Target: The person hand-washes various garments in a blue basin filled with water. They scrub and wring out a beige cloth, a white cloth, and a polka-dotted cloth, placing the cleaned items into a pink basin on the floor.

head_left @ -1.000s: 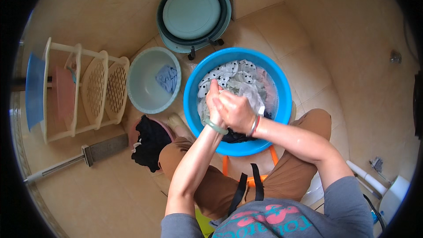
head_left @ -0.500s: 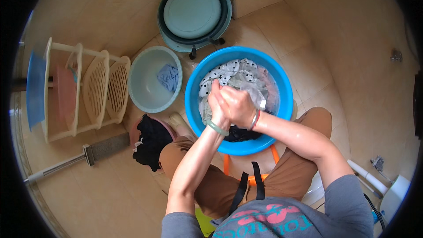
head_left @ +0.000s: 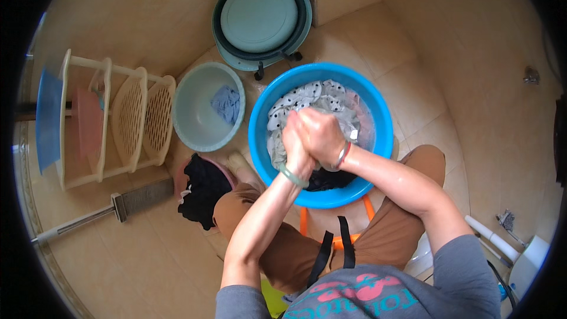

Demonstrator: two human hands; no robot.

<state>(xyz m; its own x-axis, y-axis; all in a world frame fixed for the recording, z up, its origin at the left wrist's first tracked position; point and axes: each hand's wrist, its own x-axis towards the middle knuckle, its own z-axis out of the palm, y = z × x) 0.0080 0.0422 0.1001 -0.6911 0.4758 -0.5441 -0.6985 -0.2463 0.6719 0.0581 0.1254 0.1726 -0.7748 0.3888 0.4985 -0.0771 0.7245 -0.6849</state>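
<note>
My left hand (head_left: 297, 143), a green bangle at its wrist, is pressed against my right hand (head_left: 323, 134) over the blue tub (head_left: 257, 136). The fingers of both are closed together; whatever lies between them, if anything, is hidden. A metal bangle and a red band circle my right wrist. Below my hands, the tub holds wet laundry in water: a white cloth with black dots (head_left: 310, 90), pale sheer fabric (head_left: 348, 119) and a black garment (head_left: 331, 181) at the near side.
A pale green basin (head_left: 198, 121) with a blue cloth (head_left: 226, 104) stands left of the tub. Nearer is a pink basin (head_left: 221, 168) heaped with black clothing (head_left: 204, 192). A cream rack (head_left: 127, 119), a flat mop (head_left: 147, 198) and a folding basin (head_left: 258, 16) stand along the walls.
My joined hands have shifted slightly to the right and toward me, still pressed together. The laundry and the basins look the same.
</note>
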